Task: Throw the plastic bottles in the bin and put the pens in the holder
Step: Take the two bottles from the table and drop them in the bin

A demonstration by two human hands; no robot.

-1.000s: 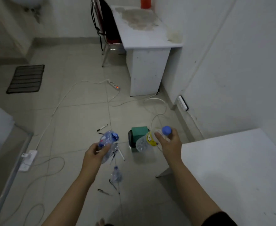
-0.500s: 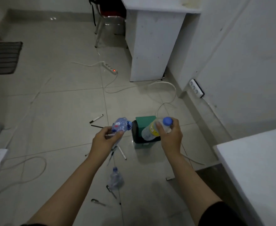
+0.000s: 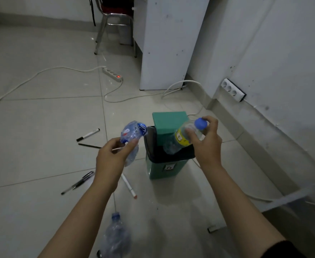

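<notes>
A clear bottle (image 3: pixel 115 239) with a blue cap lies on the pale tiled floor (image 3: pixel 41 112) nearest me, between my forearms. Pens (image 3: pixel 77 182) lie scattered further out on the tiles. My left hand (image 3: pixel 112 157) grips a crushed bottle (image 3: pixel 133 133), just left of the green bin (image 3: pixel 167 168). My right hand (image 3: pixel 207 144) clasps a yellow-labelled bottle (image 3: pixel 182 140) near its blue cap, base tilted into the bin's open mouth; label text is unreadable. Beyond lie a power strip (image 3: pixel 113 74), white cables, a white desk panel (image 3: pixel 164 43) and a chair (image 3: pixel 115 25). Open floor extends left; the wall (image 3: pixel 273 53) bounds the right.
</notes>
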